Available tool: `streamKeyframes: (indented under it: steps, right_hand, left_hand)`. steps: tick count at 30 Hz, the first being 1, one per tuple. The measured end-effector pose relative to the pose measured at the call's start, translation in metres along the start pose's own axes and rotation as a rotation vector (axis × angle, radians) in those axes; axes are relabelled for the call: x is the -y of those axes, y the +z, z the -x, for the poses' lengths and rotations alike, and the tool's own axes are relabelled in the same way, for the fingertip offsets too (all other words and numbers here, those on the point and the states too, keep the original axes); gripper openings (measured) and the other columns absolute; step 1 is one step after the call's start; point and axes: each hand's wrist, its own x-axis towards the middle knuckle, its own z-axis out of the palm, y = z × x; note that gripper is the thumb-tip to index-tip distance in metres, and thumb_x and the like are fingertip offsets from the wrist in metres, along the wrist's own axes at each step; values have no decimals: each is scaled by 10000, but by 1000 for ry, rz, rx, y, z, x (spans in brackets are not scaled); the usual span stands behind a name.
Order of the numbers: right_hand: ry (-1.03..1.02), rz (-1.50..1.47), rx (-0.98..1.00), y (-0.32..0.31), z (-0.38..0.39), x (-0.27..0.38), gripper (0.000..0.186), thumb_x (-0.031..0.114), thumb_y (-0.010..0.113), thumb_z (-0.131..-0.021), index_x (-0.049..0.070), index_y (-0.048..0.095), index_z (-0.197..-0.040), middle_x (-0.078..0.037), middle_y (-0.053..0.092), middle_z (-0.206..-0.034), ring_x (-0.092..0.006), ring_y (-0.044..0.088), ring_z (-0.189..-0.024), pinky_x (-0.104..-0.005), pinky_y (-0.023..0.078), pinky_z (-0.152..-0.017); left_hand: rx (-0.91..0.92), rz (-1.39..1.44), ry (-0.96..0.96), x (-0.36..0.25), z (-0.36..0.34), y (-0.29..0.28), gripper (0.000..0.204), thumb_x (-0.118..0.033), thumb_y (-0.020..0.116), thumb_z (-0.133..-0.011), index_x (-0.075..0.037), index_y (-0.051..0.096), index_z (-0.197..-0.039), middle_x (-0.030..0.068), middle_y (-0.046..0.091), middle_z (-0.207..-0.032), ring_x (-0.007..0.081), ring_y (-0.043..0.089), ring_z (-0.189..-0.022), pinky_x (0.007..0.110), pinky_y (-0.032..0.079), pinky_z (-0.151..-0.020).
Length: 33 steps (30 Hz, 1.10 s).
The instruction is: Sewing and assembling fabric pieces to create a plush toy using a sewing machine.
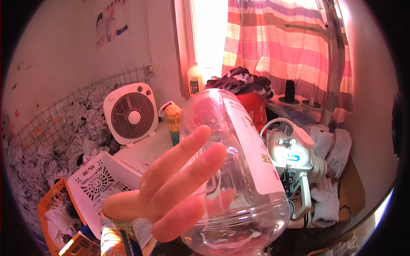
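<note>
A large clear plastic bottle [209, 115] with a white label [252, 149] fills the middle of the view, tilted close in front of me. My left hand [175, 187] reaches in from the lower left, its fingers stretched out and apart along the bottle's left side. The fingers overlap the bottle; whether they press on it I cannot tell. Through the clear wall a pinkish finger-like shape shows faintly. My right hand is out of sight, and what supports the bottle is hidden.
A white basket [81, 183] and an orange basket [47, 200] stand at left, before heaped greyish-white gloves [51, 115]. Behind is a box fan [107, 123] beside a yellow-topped bottle [174, 112]. At right are a sewing machine [277, 160] and white gloves [326, 209].
</note>
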Motion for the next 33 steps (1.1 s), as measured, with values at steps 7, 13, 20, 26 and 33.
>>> streamKeyframes:
  steps: [7, 13, 20, 26, 33]
  right_hand:
    - [-14, 11, 4, -3, 0, 2, 439, 284, 554, -900, 25, 488, -1248, -268, 614, -1091, -447, 594, -985, -492, 484, -829]
    - [18, 29, 4, -1, -1, 3, 430, 278, 548, -907, 14, 484, -1241, -267, 609, -1099, -438, 587, -1011, -491, 479, -850]
    - [-25, 28, -4, 6, -3, -7, 435, 283, 554, -909, 11, 478, -1240, -267, 599, -1120, -434, 584, -1021, -488, 480, -858]
    - [-2, -13, 59, -15, 3, 16, 446, 281, 560, -906, 1, 475, -1242, -267, 592, -1138, -434, 581, -1029, -483, 478, -865]
    - [-9, 38, -50, 5, 9, -13, 473, 293, 573, -898, 5, 473, -1259, -261, 583, -1158, -422, 581, -1038, -472, 477, -878]
  left_hand:
    - [29, -26, 134, 11, -31, -11, 705, -83, 785, -749, -27, 295, -1252, 262, 611, -1151, 449, 650, -982, 401, 629, -739]
    - [15, -8, 158, 13, -47, -16, 740, -33, 776, -739, -54, 280, -1289, 267, 583, -1194, 458, 630, -1026, 431, 612, -798]
    - [16, -1, 170, 14, -55, -17, 696, -63, 766, -759, -26, 305, -1279, 266, 600, -1166, 449, 629, -1034, 437, 602, -816]
    - [26, 15, 156, 13, -55, -16, 661, -88, 758, -777, -3, 325, -1270, 266, 615, -1142, 441, 629, -1041, 443, 593, -832]
    - [44, 152, 42, 2, -31, -8, 627, -118, 749, -797, 24, 350, -1259, 265, 632, -1115, 431, 629, -1050, 450, 582, -850]
